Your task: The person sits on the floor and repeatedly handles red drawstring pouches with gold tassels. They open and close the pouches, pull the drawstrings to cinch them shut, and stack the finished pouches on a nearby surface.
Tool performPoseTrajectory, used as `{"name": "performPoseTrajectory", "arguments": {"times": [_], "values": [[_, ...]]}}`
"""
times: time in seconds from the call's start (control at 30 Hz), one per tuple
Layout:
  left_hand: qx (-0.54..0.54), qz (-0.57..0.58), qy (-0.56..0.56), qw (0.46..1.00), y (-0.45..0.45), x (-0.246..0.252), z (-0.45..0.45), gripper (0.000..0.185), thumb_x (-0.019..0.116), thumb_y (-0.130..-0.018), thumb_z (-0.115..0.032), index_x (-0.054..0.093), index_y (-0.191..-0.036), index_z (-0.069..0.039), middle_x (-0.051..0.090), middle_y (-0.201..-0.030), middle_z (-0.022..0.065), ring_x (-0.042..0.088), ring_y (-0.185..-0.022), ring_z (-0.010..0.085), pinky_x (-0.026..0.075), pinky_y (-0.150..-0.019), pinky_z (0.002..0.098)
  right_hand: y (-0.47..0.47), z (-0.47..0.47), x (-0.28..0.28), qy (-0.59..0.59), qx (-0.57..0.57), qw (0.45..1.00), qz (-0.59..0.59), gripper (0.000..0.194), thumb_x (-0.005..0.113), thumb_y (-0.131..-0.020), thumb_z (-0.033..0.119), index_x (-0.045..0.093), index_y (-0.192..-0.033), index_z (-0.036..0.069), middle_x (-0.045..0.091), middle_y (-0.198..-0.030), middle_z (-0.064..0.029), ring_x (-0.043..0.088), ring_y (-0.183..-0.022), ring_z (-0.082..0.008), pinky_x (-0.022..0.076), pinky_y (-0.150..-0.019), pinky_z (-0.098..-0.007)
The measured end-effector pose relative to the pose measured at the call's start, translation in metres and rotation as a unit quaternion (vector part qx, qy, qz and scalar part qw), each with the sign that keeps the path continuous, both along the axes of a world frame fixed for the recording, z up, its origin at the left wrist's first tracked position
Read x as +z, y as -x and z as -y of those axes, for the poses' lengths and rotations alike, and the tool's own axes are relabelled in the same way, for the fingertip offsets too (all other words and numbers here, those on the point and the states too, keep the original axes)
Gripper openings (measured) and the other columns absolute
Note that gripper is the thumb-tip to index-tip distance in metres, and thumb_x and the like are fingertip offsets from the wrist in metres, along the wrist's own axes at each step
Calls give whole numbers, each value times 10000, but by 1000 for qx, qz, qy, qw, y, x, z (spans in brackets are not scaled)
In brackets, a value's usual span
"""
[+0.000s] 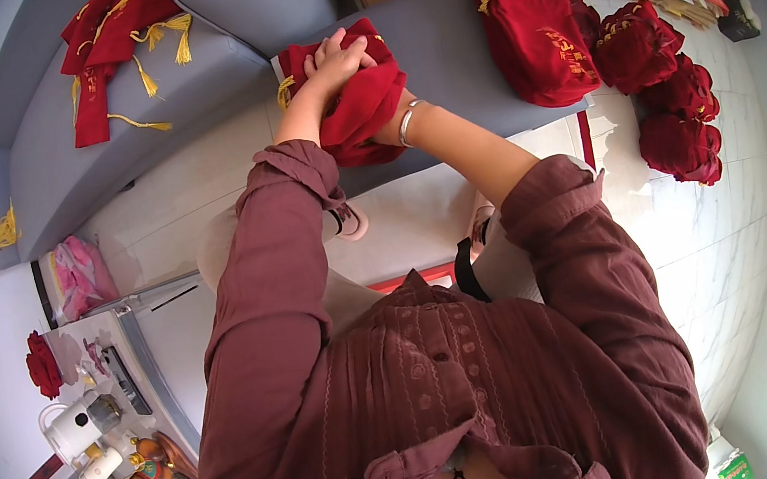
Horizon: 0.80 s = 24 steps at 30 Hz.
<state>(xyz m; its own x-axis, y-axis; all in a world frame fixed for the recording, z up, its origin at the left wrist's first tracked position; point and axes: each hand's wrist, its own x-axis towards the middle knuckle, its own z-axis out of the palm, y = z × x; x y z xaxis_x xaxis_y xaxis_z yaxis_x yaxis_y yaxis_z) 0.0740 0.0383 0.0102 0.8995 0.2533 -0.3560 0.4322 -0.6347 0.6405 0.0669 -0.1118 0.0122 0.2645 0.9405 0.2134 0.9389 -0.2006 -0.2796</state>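
Observation:
Before me, on a grey padded bench (442, 42), lies a bunched red velvet cloth bundle (362, 104) with a yellow tassel at its left side. My left hand (337, 62) rests over the top of it, fingers bent and somewhat spread; its palm is hidden. At the bundle's right side is my right hand (393, 123), wearing a silver bangle (404, 123) at the wrist. Folds of red cloth cover the right fingers. A pale edge shows under the bundle's upper left corner. Whether either hand grips the velvet cannot be made out.
A stack of red velvet bags (532, 39) with gold lettering sits at the bench's right end. Several red bundles (685, 146) are on the tiled floor beyond. Tasselled red pieces (100, 66) lie on a grey sofa (182, 106). A kettle (79, 430) stands on the left table.

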Motion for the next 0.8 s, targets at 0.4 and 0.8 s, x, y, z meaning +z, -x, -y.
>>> {"name": "performPoseTrajectory", "arguments": {"times": [0.4, 0.8], "values": [[-89, 228, -141, 959, 33, -20, 19, 450, 625, -729, -622, 562, -878, -202, 112, -1528, 150, 58, -1403, 375, 10, -1086, 573, -37, 38, 103, 40, -40, 895, -442, 293, 503, -919, 308, 643, -919, 51, 643, -844, -136, 614, -849, -296, 468, -755, -371], [-104, 103, -334, 931, 33, -20, 30, 681, 459, -897, -373, 202, -1457, -85, 92, -1530, 158, 10, -1423, 319, -13, -1119, 520, -45, -15, 7, -76, -202, 969, -120, 365, 414, -938, 368, 576, -1168, 136, 609, -1174, -76, 540, -1099, -289, 412, -920, -417]]}}
